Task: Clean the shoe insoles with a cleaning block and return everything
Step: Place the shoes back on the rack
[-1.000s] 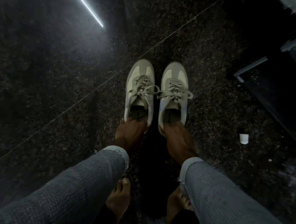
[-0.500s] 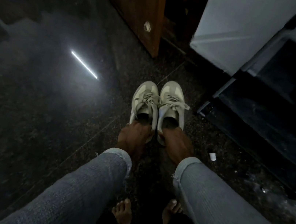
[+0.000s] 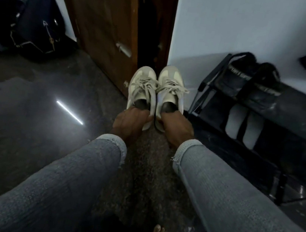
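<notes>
Two pale grey-white laced sneakers are held side by side above the dark floor, toes pointing away from me. My left hand (image 3: pixel 130 123) grips the heel of the left sneaker (image 3: pixel 142 86). My right hand (image 3: pixel 177 128) grips the heel of the right sneaker (image 3: pixel 171 87). Dark insoles show inside both openings. The pair hangs just left of a black shoe rack (image 3: pixel 298 109). No cleaning block is in view.
The shoe rack stands at the right against a white wall, with black slides (image 3: pixel 250 80) on top and a pale pair (image 3: pixel 243 125) on a lower shelf. A brown wooden door (image 3: pixel 103 19) is straight ahead. A dark backpack (image 3: pixel 38 25) sits at the far left.
Both hands have lifted the sneakers off the floor and carried them forward toward the door and rack. My view has tilted up. The small white object on the floor is out of sight.
</notes>
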